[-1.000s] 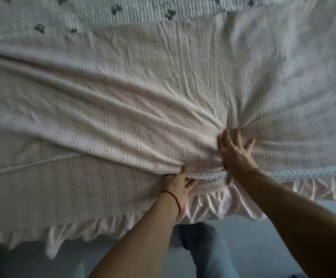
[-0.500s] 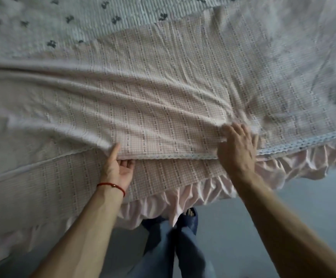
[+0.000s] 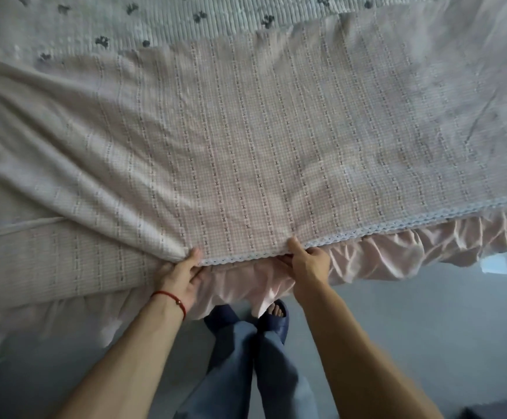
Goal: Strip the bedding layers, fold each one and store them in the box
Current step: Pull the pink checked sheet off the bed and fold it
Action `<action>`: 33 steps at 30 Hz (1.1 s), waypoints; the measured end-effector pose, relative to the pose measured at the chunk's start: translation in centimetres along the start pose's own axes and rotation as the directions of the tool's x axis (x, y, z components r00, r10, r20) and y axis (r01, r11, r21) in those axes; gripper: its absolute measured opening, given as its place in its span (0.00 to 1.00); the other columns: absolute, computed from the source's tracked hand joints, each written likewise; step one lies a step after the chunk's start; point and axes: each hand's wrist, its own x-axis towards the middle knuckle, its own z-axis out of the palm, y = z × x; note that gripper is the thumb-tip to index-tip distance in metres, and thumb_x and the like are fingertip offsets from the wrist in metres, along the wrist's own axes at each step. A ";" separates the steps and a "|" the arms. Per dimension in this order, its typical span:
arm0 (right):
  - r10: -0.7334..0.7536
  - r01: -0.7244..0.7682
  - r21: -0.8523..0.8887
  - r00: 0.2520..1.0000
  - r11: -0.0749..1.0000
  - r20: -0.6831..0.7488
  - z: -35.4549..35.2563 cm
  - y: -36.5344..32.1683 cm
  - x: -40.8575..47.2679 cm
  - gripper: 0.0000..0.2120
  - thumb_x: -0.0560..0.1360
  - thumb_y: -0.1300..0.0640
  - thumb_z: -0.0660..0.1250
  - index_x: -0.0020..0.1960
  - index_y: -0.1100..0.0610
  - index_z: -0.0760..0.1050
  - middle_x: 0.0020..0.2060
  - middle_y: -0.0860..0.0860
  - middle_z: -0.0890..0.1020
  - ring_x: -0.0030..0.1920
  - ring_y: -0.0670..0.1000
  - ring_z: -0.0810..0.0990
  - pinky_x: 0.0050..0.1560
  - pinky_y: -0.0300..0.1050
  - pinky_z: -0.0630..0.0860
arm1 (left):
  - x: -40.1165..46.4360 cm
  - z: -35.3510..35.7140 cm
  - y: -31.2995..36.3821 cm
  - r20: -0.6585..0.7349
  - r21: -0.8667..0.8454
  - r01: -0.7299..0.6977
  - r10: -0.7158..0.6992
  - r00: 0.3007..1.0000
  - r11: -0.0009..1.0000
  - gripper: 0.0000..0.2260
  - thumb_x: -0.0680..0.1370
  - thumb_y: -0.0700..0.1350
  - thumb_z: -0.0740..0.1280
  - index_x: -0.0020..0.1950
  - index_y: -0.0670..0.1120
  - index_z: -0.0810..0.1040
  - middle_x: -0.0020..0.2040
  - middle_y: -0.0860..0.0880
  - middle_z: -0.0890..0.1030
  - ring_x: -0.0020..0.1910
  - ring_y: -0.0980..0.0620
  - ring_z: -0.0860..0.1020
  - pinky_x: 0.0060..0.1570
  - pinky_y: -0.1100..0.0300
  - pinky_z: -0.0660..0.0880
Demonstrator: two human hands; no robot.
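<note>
A pink checked sheet (image 3: 246, 152) with a pale blue lace edge lies doubled over across the bed. My left hand (image 3: 182, 276) pinches the folded edge at the bed's near side, thumb on top. My right hand (image 3: 308, 264) grips the lace hem a short way to the right, fingers curled under the cloth. Beneath the sheet, a pink ruffled bed skirt (image 3: 382, 255) hangs over the side. No box is in view.
A white ribbed mattress pad with dark paw prints (image 3: 185, 22) shows at the far side of the bed. Grey floor (image 3: 427, 328) runs below the bed edge. My legs and dark slippers (image 3: 273, 316) stand close to the skirt.
Both hands have drawn the sheet's lace hem toward the near bed edge. My left hand has moved right, close to my right hand, and now pinches the fold.
</note>
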 end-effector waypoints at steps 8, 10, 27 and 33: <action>-0.133 0.123 -0.132 0.989 0.984 -0.068 -0.8 -0.2 -0.4 0.17 0.75 0.52 0.75 0.43 0.67 0.79 0.40 0.62 0.86 0.42 0.61 0.86 0.46 0.58 0.85 | 1.4 -3.0 2.9 -0.069 -0.225 -0.078 0.064 0.996 0.971 0.11 0.82 0.47 0.67 0.63 0.46 0.78 0.57 0.48 0.84 0.58 0.51 0.81 0.55 0.57 0.79; -0.118 0.108 -0.123 0.990 0.987 -0.082 -0.5 0.4 -0.3 0.14 0.73 0.51 0.76 0.41 0.62 0.80 0.39 0.60 0.86 0.42 0.61 0.86 0.48 0.60 0.85 | 0.3 -4.4 1.0 -0.096 -0.216 -0.103 0.084 0.992 0.971 0.09 0.82 0.45 0.67 0.62 0.46 0.79 0.55 0.48 0.86 0.56 0.51 0.84 0.47 0.58 0.81; 0.153 -0.216 0.173 0.935 0.961 0.320 13.9 5.4 -9.7 0.17 0.75 0.62 0.75 0.57 0.72 0.76 0.35 0.60 0.86 0.37 0.56 0.88 0.37 0.45 0.85 | 3.5 -10.2 11.9 0.043 -0.467 0.038 -0.020 0.999 0.883 0.18 0.79 0.44 0.69 0.68 0.41 0.75 0.64 0.41 0.80 0.62 0.42 0.79 0.60 0.43 0.76; 0.141 -0.206 0.248 0.956 0.946 0.257 18.3 6.4 -10.3 0.07 0.75 0.63 0.74 0.48 0.64 0.77 0.34 0.57 0.86 0.40 0.55 0.87 0.44 0.47 0.84 | 8.0 -15.0 18.9 0.019 -0.527 -0.065 0.089 0.996 0.847 0.18 0.81 0.55 0.65 0.62 0.43 0.79 0.56 0.40 0.83 0.57 0.41 0.80 0.51 0.44 0.77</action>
